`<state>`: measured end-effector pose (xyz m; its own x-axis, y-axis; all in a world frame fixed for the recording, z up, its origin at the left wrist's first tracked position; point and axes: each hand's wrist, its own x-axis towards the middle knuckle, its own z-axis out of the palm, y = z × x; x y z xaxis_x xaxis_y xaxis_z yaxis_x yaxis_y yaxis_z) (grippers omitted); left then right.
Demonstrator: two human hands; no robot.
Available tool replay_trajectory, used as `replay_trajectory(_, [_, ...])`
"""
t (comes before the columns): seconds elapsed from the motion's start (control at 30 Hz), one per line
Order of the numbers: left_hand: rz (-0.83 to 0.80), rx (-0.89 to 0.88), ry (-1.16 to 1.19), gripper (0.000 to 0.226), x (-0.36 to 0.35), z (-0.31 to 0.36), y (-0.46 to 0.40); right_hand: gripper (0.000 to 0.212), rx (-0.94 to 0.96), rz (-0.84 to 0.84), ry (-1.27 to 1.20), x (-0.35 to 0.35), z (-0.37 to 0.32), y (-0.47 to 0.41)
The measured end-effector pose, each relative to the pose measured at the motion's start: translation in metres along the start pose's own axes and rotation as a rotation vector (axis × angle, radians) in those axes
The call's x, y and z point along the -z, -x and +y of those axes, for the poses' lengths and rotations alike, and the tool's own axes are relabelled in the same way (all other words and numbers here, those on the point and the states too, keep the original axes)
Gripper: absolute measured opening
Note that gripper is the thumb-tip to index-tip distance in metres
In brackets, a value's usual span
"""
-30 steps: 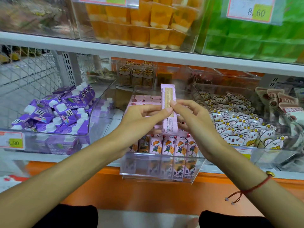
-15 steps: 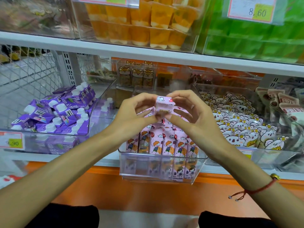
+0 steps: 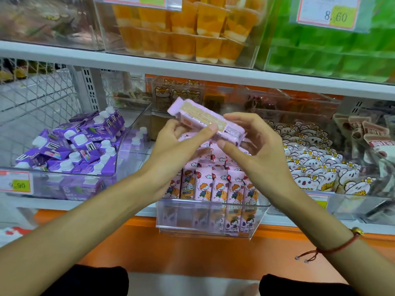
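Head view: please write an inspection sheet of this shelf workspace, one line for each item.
Surface: white shop shelf carrying clear bins.
Job's things: pink packet, held tilted above the clear bin of stocked packets standing upright.
Clutter: purple cartons in the left bin; white cartoon packets in the right bin.
Grippers: left hand and right hand both grip the pink packet.
Cables: nothing seen.
Surroundings: orange jelly cups and green packs on the shelf above; wire mesh at the left.
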<state>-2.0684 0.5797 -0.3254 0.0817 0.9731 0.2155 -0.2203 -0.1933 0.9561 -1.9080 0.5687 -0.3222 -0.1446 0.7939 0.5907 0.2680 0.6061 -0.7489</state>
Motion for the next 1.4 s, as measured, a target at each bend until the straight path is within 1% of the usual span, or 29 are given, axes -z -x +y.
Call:
replay_trajectory(0.07, [0.064,-0.075,-0.068,0.070,0.003,0.002,-0.001,0.033,-0.079,0.007,-0.074,0.003,0.002,0.000])
replay_trajectory(0.1, [0.079,-0.118,-0.107,0.073,0.005,0.005,-0.001,0.033,-0.126,0.016,-0.118,0.004,0.003,-0.001])
replay_trajectory(0.13, [0.075,-0.155,-0.142,0.071,0.007,0.007,-0.002,0.033,-0.175,0.033,-0.169,0.004,0.005,-0.001])
replay_trajectory(0.23, [0.038,-0.193,-0.198,0.049,0.009,0.009,0.000,0.038,-0.295,0.124,-0.274,0.006,0.010,-0.004])
replay_trajectory(0.33, [0.070,-0.182,-0.177,0.036,0.007,0.007,0.002,0.046,-0.304,0.164,-0.323,0.006,0.006,-0.005])
replay_trajectory(0.43, [0.109,-0.151,-0.182,0.034,0.004,0.005,0.002,0.048,-0.282,0.170,-0.367,0.006,0.004,-0.005])
replay_trajectory(0.53, [0.127,-0.146,-0.224,0.037,0.001,0.004,0.003,0.047,-0.299,0.224,-0.361,0.005,0.006,-0.006])
replay_trajectory(0.63, [0.064,-0.115,-0.242,0.036,-0.001,0.005,0.004,0.039,-0.358,0.286,-0.384,0.004,0.011,-0.009])
replay_trajectory(0.7, [0.032,-0.127,-0.271,0.034,0.000,0.006,0.003,0.036,-0.392,0.287,-0.373,0.005,0.015,-0.009])
replay_trajectory(0.8, [0.080,-0.273,-0.381,0.032,0.007,0.011,-0.003,0.043,-0.388,0.204,-0.221,0.005,0.018,-0.008])
replay_trajectory(0.9, [0.161,-0.401,-0.519,0.031,0.016,0.013,-0.012,0.057,-0.304,0.064,0.104,0.001,0.023,-0.004])
replay_trajectory(0.97, [0.204,-0.418,-0.601,0.032,0.021,0.011,-0.019,0.054,-0.208,-0.055,0.331,-0.002,0.026,0.000])
replay_trajectory(1.03, [0.200,-0.416,-0.684,0.033,0.025,0.009,-0.025,0.051,-0.078,-0.199,0.564,-0.006,0.030,0.001])
replay_trajectory(1.1, [0.163,-0.405,-0.822,0.033,0.027,0.007,-0.032,0.055,-0.016,-0.343,0.751,-0.009,0.033,0.002])
replay_trajectory(1.2, [0.078,-0.352,-1.032,0.033,0.030,0.006,-0.041,0.056,-0.052,-0.505,0.922,-0.011,0.038,0.002])
replay_trajectory(1.27, [0.000,-0.332,-1.092,0.034,0.033,0.010,-0.045,0.055,-0.070,-0.535,0.940,-0.010,0.038,0.001])
replay_trajectory(1.4, [-0.184,-0.297,-1.181,0.037,0.039,0.028,-0.054,0.053,-0.073,-0.526,0.924,-0.010,0.037,0.000])
